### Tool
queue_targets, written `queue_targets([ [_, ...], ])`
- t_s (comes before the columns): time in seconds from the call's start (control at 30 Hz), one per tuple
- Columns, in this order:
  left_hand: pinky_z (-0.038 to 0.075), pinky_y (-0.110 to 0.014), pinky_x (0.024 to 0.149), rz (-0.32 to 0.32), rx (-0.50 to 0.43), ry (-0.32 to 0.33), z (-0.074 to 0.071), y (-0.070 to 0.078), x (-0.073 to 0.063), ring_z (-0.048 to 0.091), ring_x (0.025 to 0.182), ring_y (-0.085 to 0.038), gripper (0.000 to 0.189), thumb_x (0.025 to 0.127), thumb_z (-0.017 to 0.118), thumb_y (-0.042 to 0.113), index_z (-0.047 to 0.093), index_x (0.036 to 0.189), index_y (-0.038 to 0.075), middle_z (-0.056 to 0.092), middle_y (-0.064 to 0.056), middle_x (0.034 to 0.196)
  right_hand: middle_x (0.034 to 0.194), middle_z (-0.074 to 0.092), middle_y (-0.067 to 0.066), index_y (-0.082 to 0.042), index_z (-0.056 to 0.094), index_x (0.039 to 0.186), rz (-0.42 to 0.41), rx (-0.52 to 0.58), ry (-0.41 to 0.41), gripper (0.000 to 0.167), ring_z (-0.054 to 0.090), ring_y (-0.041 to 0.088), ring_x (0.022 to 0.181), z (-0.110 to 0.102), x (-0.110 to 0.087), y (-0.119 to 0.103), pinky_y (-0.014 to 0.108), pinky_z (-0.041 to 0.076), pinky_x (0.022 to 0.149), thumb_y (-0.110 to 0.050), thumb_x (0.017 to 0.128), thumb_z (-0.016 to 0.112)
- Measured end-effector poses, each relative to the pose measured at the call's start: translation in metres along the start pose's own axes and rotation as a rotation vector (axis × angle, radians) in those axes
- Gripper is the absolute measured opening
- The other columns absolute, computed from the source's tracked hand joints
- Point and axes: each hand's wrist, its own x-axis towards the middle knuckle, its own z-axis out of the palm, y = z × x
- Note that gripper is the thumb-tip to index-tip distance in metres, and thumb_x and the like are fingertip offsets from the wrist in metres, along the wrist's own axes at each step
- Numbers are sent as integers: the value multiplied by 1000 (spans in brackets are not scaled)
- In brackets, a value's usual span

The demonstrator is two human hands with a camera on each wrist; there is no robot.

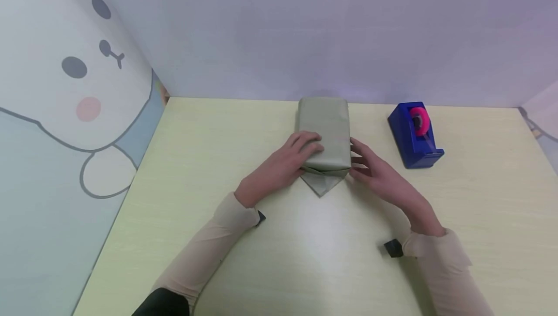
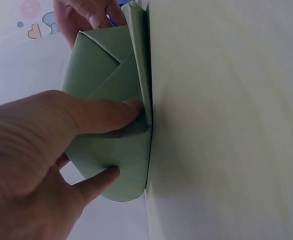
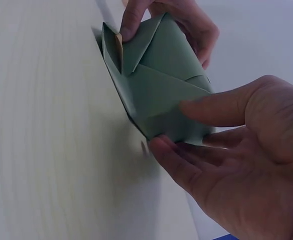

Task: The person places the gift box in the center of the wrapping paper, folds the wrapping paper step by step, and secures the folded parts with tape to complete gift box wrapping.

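Note:
A box-shaped parcel in green wrapping paper (image 1: 324, 129) lies on the table near its back edge. At the near end, its paper is creased into slanting folds, and a pointed flap (image 1: 321, 185) juts out along the tabletop. My left hand (image 1: 281, 168) holds the parcel from the left, fingers over its top and side. The left wrist view shows that thumb pressing the folded end. My right hand (image 1: 383, 178) is at the parcel's right side, fingertips against it near the front corner. In the right wrist view its thumb lies before the folded end; contact is unclear.
A blue tape dispenser (image 1: 410, 139) with a pink roll (image 1: 419, 121) stands right of the parcel. Behind the pale wooden table (image 1: 209, 136) rises a plain wall (image 1: 279, 35). A cartoon-printed panel (image 1: 48, 112) borders the left side.

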Motion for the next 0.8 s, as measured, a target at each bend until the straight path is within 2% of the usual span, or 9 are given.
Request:
queue_targets([
  [0.1,41,-33,121,0,-19,8,-1,-1,0,31,151,-24,64,91,76,-2,49,146,15,37,-4,160,169,27,21,-18,11,169,-8,10,18,89,45,49,146,4,2,4,60,44,113,-2,101,65],
  [0.23,43,-34,120,-2,-22,25,0,-1,1,33,149,-25,64,89,76,-4,51,145,15,40,-5,158,159,36,27,-6,15,167,-32,-51,117,97,56,49,132,15,12,9,59,51,107,3,91,75],
  [0.4,44,-34,118,-30,7,27,3,1,4,36,146,-25,63,88,81,4,52,143,15,42,-5,156,146,45,30,0,18,164,-45,-149,191,93,64,48,120,23,17,11,56,56,100,9,90,73],
  [0.57,47,-36,115,-58,61,30,5,6,7,39,143,-27,63,87,85,12,52,141,16,44,-6,154,143,47,31,0,16,165,-50,-203,173,91,64,48,120,22,15,10,55,57,99,12,91,69],
  [0.67,49,-37,112,-65,79,33,5,7,8,40,142,-28,60,89,83,13,52,140,17,45,-7,153,139,44,34,9,23,157,-32,-244,164,78,61,50,120,17,8,3,55,57,98,15,91,65],
  [0.73,50,-38,111,-69,80,33,5,8,8,40,141,-28,59,90,83,14,52,140,17,45,-7,153,130,48,32,12,36,144,-16,-323,179,60,61,47,114,11,-1,-6,53,59,93,13,91,65],
  [0.8,49,-38,112,-69,78,31,5,8,8,40,141,-28,58,90,83,14,52,140,17,45,-6,153,119,57,25,8,51,125,0,-393,167,38,64,38,104,4,-12,-18,47,59,85,6,92,69],
])
